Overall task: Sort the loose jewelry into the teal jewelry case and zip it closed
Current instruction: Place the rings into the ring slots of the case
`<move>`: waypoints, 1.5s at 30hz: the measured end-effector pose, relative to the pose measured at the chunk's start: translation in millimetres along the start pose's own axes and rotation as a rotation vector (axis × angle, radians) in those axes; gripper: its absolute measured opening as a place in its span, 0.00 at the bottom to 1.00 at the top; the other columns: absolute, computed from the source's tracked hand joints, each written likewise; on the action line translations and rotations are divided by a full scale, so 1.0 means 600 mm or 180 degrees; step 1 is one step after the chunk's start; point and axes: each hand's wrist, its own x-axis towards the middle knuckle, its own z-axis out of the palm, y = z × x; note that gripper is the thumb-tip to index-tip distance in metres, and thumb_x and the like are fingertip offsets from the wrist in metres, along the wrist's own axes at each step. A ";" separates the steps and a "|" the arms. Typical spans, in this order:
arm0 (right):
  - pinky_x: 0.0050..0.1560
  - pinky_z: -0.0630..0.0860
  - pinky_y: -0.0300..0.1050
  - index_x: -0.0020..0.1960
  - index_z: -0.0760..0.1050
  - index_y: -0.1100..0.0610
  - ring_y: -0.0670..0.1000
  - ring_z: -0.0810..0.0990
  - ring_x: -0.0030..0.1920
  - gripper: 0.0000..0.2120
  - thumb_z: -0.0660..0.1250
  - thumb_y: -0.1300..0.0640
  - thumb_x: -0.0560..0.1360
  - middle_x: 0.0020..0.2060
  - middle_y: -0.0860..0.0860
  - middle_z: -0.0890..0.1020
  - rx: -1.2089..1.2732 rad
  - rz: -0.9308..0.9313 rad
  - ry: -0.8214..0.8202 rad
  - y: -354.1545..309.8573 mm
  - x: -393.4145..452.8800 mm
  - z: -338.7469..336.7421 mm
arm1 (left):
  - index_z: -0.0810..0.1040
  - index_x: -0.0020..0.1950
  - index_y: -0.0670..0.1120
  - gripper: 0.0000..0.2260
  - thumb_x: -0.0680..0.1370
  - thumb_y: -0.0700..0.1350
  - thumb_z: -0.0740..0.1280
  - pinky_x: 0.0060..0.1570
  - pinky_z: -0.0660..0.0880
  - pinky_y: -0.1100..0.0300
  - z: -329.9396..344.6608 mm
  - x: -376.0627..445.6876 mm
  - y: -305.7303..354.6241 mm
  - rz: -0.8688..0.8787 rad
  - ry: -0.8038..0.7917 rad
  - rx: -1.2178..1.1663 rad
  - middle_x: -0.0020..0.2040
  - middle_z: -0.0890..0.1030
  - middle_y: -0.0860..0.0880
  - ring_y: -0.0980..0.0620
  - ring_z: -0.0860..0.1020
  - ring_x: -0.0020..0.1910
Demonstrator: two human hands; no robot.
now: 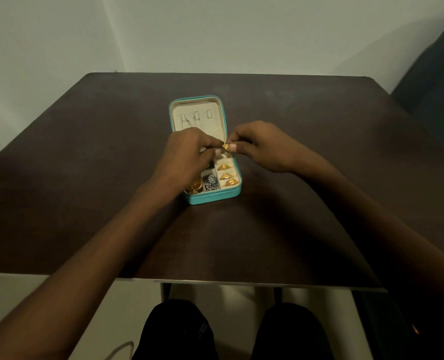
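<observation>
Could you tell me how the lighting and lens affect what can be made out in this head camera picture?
Head view: dim, greenish light; the dark table swallows detail. Wide-angle bend bows the table's edges. The gold ring pinched between left hand and right hand is small and soft; rings in the teal case read clearly as gold, their pattern faintly.

The case (212,198) is teal outside with a cream lining, on a dark brown table (85,152). Three gold rings (226,175) with an openwork pattern sit in the cream slots, beside a silver-grey glittering heap (210,182) and a round gold piece (195,187). A fourth gold ring (225,146) shows between the fingers; the wall (215,29) is pale grey-green.
</observation>
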 end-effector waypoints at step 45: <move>0.46 0.65 0.42 0.54 0.77 0.56 0.53 0.73 0.52 0.10 0.60 0.54 0.78 0.51 0.54 0.78 -0.1370 -0.0232 0.0652 -0.008 0.003 0.042 | 0.81 0.58 0.45 0.12 0.77 0.41 0.63 0.46 0.67 0.67 0.010 -0.007 -0.010 -0.0047 0.0066 0.0288 0.56 0.81 0.46 0.52 0.77 0.53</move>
